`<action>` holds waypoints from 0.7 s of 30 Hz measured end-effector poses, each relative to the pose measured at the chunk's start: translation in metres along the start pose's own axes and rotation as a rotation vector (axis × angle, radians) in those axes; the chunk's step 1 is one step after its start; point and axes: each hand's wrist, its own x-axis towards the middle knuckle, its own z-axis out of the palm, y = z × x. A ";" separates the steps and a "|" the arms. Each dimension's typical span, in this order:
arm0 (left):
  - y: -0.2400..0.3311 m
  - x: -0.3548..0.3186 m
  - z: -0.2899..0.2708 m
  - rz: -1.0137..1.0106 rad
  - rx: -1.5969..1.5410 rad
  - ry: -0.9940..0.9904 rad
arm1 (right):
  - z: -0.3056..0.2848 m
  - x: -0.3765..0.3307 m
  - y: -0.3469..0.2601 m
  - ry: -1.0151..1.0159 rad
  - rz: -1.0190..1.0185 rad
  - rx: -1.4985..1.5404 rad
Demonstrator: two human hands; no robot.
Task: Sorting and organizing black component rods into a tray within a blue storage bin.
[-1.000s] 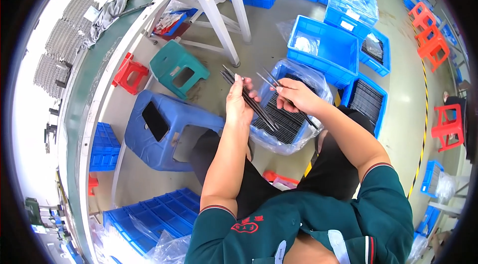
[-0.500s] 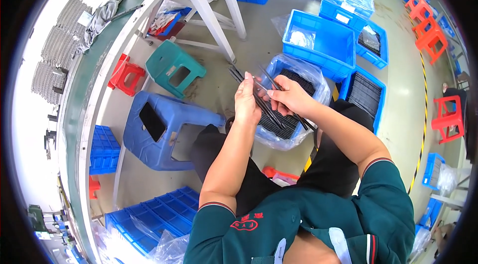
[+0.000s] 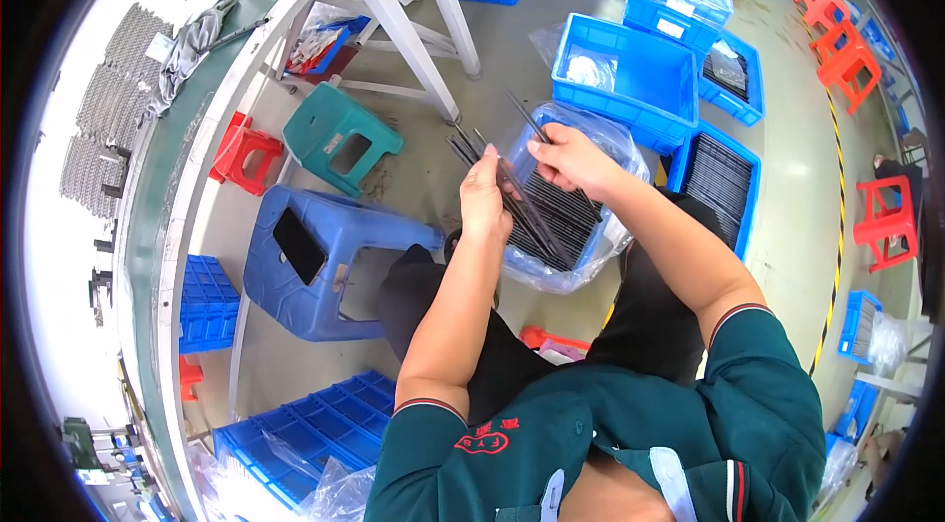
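Note:
Several thin black rods [image 3: 544, 229] are bunched in my left hand [image 3: 485, 199], its fingers closed round them and the rods slanting away at both ends. My right hand [image 3: 573, 164] pinches another slim black rod [image 3: 525, 113], held apart from the bunch; part of it is hidden behind the fingers. Both hands are over a blue bin lined with clear plastic [image 3: 620, 150], which stands between and just beyond my knees. Rows of similar black rods [image 3: 583, 210] lie inside that bin.
Right of the lined bin stands a blue crate of black rods [image 3: 724, 183]; a deeper blue crate [image 3: 630, 79] is beyond it. At left are a blue stool [image 3: 340, 217] bearing a black phone [image 3: 299, 245], a green stool [image 3: 315, 138] and a white-legged workbench [image 3: 404, 30].
My right hand has drawn away from the left, moving up slightly with its rod. The left hand keeps its bunch in nearly the same place.

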 end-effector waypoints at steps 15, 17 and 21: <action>0.003 -0.017 0.001 -0.256 0.121 -0.275 | 0.014 0.010 0.005 0.022 -0.041 0.188; 0.004 -0.017 0.003 -0.255 0.124 -0.271 | 0.015 0.012 0.007 0.048 -0.097 0.197; 0.005 -0.022 0.006 -0.234 0.237 -0.294 | 0.011 0.027 0.009 0.328 -0.243 0.067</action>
